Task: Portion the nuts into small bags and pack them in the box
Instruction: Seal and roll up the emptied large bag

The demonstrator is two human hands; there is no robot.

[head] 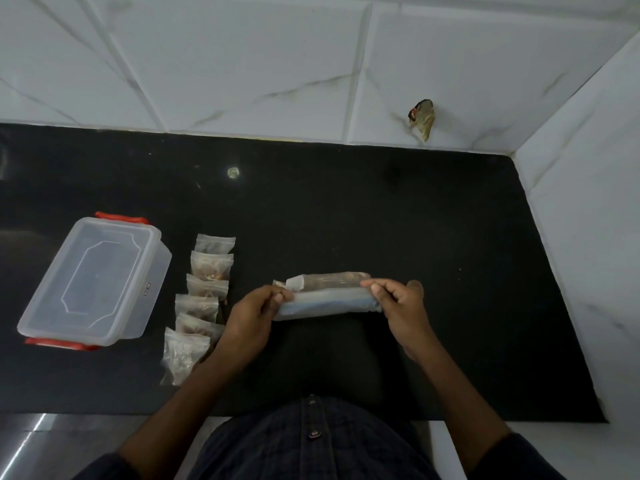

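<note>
A person rolls up a large clear bag [327, 299] over a black countertop [346, 209], the left hand [258, 311] pinching one end and the right hand [398, 303] pinching the other, the two hands held apart by the bag's length. What remains inside the bag cannot be made out through the folded plastic. To the left of the rolled bag, six small filled bags [202, 299] lie in an overlapping row, the nearest just beside the left wrist. Further left stands the clear box [93, 282] with red clasps, its lid apparently on.

Portioning looks finished; the step in hand appears to be closing up the supply bag. The next move likely calls for setting the roll down, unclipping the box lid and lifting the small bags in one by one.

Beyond and to the right of the rolled bag the counter is bare up to the tiled wall [311, 64] and the side wall, leaving ample room. The counter's near edge lies close to the person's shirt [311, 445].
</note>
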